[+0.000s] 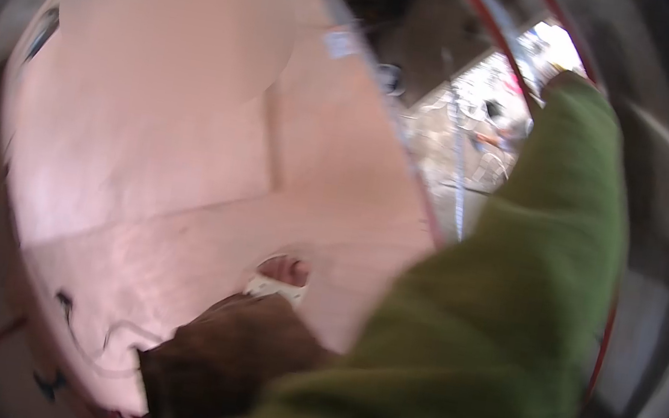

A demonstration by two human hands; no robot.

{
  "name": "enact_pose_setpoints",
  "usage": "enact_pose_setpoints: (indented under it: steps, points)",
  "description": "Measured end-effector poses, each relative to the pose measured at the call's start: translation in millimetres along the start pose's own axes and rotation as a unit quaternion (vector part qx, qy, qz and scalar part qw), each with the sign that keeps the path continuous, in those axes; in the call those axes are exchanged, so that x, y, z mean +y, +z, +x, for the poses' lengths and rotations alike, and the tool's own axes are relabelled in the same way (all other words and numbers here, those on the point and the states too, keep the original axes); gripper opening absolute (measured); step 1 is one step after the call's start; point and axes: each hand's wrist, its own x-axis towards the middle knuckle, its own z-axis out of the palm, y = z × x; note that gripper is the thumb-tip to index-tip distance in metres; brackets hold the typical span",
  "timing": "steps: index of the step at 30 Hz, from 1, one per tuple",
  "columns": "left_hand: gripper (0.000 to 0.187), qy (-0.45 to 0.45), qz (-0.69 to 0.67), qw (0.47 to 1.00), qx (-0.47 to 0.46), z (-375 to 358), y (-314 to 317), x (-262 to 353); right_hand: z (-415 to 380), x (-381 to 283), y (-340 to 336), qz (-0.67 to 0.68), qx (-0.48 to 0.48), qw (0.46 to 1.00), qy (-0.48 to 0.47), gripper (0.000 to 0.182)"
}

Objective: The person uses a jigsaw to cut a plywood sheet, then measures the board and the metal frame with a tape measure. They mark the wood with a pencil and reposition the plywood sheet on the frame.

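Observation:
A green sleeve crosses from the bottom to the upper right, and at its far end a small part of my right hand (554, 80) shows. It is beside a red metal frame bar (509, 55); whether it touches the bar I cannot tell. Its fingers are blurred and mostly hidden by the sleeve. My left hand is not in view. Below, my foot (285, 270) in a light sandal and a brown trouser leg (235, 354) are over a pale pinkish board surface (160, 157).
A dark cable (68, 312) lies at the lower left of the boards. Past their right edge is an opening with a lower, cluttered bright area (486, 119) and a long thin bluish strip (457, 162). Red-edged frame parts (606, 345) stand at the right.

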Motion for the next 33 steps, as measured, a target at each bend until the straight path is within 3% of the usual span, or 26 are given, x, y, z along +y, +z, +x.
enact_pose_setpoints:
  steps: [2,4,7,8,9,10,11,12,13,14,16,21,23,27,29,33]
  points:
    - [0.057,0.055,0.012,0.998,-0.017,4.0,-6.8,-6.5,-98.1,46.1,61.6,0.040,0.086,0.994,0.057,0.032]
    - [0.059,0.083,0.042,0.993,-0.073,-2.7,-6.0,-26.6,-99.5,8.4,60.6,0.047,0.126,0.983,0.124,0.036]
    - [0.064,0.084,0.144,0.956,-0.241,-30.8,11.4,-91.5,-91.0,13.3,62.5,0.044,0.119,0.984,0.122,0.035]
    - [0.069,0.131,0.212,0.930,-0.270,-51.7,26.8,-122.7,-88.6,9.2,64.5,0.062,0.122,0.981,0.137,0.034]
    - [0.082,0.082,0.227,0.916,-0.322,-84.9,32.9,-146.7,-90.3,1.3,75.5,0.080,0.141,0.974,0.156,0.034]
    - [0.077,0.070,0.238,0.907,-0.340,-123.4,56.0,-179.1,-91.9,0.6,81.2,0.106,0.138,0.974,0.147,0.036]
    - [0.099,0.044,0.202,0.905,-0.372,-159.6,66.0,-195.2,-97.4,1.4,86.4,0.128,0.135,0.973,0.138,0.039]
    - [0.126,-0.001,0.248,0.870,-0.425,-185.9,75.5,-195.1,-96.9,9.0,97.4,0.131,0.146,0.968,0.157,0.039]
    - [0.152,-0.113,0.202,0.844,-0.484,-202.0,86.4,-197.1,-98.6,10.9,103.4,0.134,0.150,0.965,0.167,0.039]
    - [0.158,-0.115,0.183,0.861,-0.460,-215.1,80.7,-181.2,-100.2,11.1,109.3,0.125,0.182,0.962,0.163,0.035]
    - [0.159,-0.103,0.188,0.864,-0.456,-211.7,79.0,-175.4,-96.3,12.6,116.1,0.142,0.217,0.956,0.138,0.031]
    - [0.158,-0.058,0.230,0.859,-0.453,-203.0,93.7,-169.7,-94.4,6.0,102.7,0.148,0.188,0.958,0.160,0.032]
    - [0.148,-0.048,0.273,0.830,-0.483,-195.2,93.8,-155.1,-92.2,-0.6,97.8,0.138,0.184,0.960,0.160,0.032]
    - [0.142,-0.029,0.289,0.835,-0.468,-205.9,112.8,-175.0,-88.2,-7.0,91.7,0.109,0.161,0.965,0.177,0.040]
    - [0.137,-0.001,0.273,0.872,-0.405,-211.4,111.6,-182.2,-87.7,-10.4,91.2,0.129,0.156,0.957,0.210,0.039]
    - [0.128,-0.002,0.251,0.873,-0.418,-208.8,105.8,-177.2,-86.7,-17.8,89.6,0.140,0.165,0.955,0.205,0.038]
